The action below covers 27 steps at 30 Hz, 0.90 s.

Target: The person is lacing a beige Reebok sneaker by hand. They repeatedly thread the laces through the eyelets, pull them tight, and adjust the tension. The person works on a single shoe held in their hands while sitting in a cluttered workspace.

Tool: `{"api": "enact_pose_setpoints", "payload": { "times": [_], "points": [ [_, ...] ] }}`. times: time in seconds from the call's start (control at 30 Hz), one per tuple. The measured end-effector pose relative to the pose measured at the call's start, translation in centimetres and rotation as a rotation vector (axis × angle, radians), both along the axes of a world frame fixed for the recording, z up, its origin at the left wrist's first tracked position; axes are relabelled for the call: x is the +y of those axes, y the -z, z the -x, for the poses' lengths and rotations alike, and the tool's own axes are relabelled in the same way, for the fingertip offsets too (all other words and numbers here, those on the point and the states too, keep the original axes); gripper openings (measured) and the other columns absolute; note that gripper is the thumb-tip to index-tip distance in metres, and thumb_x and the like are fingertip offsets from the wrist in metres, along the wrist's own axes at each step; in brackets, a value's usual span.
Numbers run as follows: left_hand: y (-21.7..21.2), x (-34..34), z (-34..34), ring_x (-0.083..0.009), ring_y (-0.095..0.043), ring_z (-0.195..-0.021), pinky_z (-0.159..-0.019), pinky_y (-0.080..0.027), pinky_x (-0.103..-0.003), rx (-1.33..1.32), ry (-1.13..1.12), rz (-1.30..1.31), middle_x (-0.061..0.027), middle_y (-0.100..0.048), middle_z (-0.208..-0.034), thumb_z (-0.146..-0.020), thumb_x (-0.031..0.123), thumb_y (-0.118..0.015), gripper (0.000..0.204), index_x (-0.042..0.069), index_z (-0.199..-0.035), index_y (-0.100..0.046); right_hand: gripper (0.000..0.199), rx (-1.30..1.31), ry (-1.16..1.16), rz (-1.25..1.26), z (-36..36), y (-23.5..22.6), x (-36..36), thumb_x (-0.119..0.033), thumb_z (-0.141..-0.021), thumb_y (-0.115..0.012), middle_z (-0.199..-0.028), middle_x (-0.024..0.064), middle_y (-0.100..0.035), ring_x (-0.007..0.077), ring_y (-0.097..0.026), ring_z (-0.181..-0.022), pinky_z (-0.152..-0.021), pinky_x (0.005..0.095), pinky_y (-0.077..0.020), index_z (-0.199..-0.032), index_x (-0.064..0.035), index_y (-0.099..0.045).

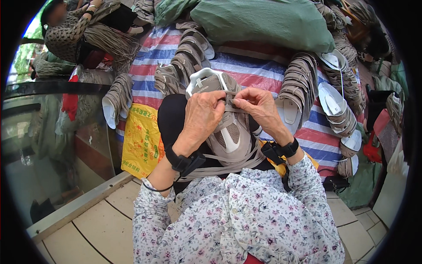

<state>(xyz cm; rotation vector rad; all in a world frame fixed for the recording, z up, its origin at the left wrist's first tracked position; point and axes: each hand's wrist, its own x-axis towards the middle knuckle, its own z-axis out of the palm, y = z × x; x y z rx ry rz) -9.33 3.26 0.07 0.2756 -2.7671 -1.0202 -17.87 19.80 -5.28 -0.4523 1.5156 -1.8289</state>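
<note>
A beige and white sneaker upper lies on my lap, its tongue end pointing away from me. My left hand presses on its lace area, fingers closed on a flat beige lace. My right hand pinches the same lace from the other side, fingertips almost touching the left ones. More loose beige lace trails under the upper toward my waist. Both wrists wear black straps, and my sleeves are floral.
Rows of stacked beige shoe uppers lie on a striped red, white and blue tarp. A green sack sits beyond, a yellow bag at left. Another person sits far left. Tiled floor lies below.
</note>
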Motion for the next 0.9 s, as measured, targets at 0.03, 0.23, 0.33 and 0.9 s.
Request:
{"api": "enact_pose_setpoints", "payload": {
  "times": [0.03, 0.23, 0.33, 0.9],
  "points": [
    [0.0, -0.1, 0.0, -0.0166, -0.053, -0.048, -0.051, -0.042, -0.032, -0.005, 0.013, -0.019, -0.0141, -0.055, -0.058, -0.082, 0.003, -0.060, 0.014, -0.003, -0.090, -0.069, 0.009, -0.015, 0.007, -0.004, -0.2, 0.2, -0.1, -0.009, -0.089, -0.071, -0.083, -0.0008, -0.067, 0.0042, -0.060, -0.076, -0.070, 0.0202, -0.0508, -0.093, -0.0006, -0.069],
    [-0.3, -0.2, 0.2, -0.0353, -0.062, -0.061, -0.059, -0.048, -0.043, -0.090, 0.019, -0.058, -0.0181, -0.060, -0.062, -0.079, 0.004, -0.060, 0.009, -0.002, -0.082, -0.066, 0.010, -0.025, 0.087, -0.020, -1.2, 0.3, -0.5, -0.008, -0.088, -0.071, -0.084, -0.0003, -0.067, 0.0044, -0.059, -0.075, -0.068, 0.0204, -0.0501, -0.092, -0.0004, -0.068],
    [-0.1, -0.3, 0.1, -0.0292, -0.060, -0.054, -0.055, -0.047, -0.039, -0.126, -0.052, -0.209, -0.0151, -0.059, -0.059, -0.078, 0.003, -0.060, 0.008, -0.004, -0.080, -0.064, 0.011, 0.099, 0.055, -0.077, -1.5, 0.2, 0.4, -0.007, -0.086, -0.072, -0.086, 0.0016, -0.065, 0.0070, -0.060, -0.076, -0.067, 0.0223, -0.0500, -0.092, -0.0001, -0.066],
    [-0.3, -7.6, -6.1, -0.0063, -0.047, -0.051, -0.049, -0.039, -0.025, 0.027, -0.392, 0.128, 0.0007, -0.049, -0.056, -0.083, 0.004, -0.063, 0.005, 0.001, -0.085, -0.066, 0.007, 0.447, -0.006, -0.100, 0.2, -2.3, 0.2, -0.002, -0.086, -0.067, -0.077, 0.0042, -0.062, 0.0127, -0.058, -0.072, -0.067, 0.0275, -0.0456, -0.087, -0.0004, -0.060]
  ]
}}
